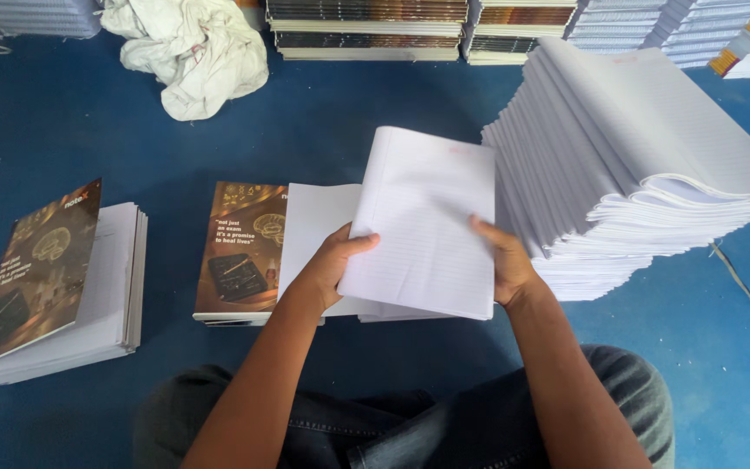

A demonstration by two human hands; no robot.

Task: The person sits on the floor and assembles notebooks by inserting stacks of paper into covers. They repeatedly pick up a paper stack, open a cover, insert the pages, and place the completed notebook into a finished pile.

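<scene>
Blue floor (pixel 349 122), you sit on it, knees at the bottom edge. Stacks of books (pixel 366 28) line the far wall.

Both hands are closed on one block of ruled pages (pixel 423 226). Left hand (pixel 332 265) pinches its left edge, thumb on top, fingers hidden underneath. Right hand (pixel 503 260) clamps the right edge low down, thumb across the top sheet. The block is lifted and tilted, top edge away from you.

Directly under the grip: an open cover (pixel 310 234), white inside face up, lying flat on the floor. Its brown printed half (pixel 240 247) sticks out just left of your left hand. Cannot tell whether the block's lower edge touches the cover.

Just right of your right hand: tall pile of loose ruled page blocks (pixel 635 165), fanned, leaning left, near the held block's right edge.

Well left of the grip: a finished notebook stack (pixel 54 287), brown cover on top, thick white page edge showing.

Far beyond your left hand: crumpled white cloth (pixel 193 52) on the floor.
</scene>
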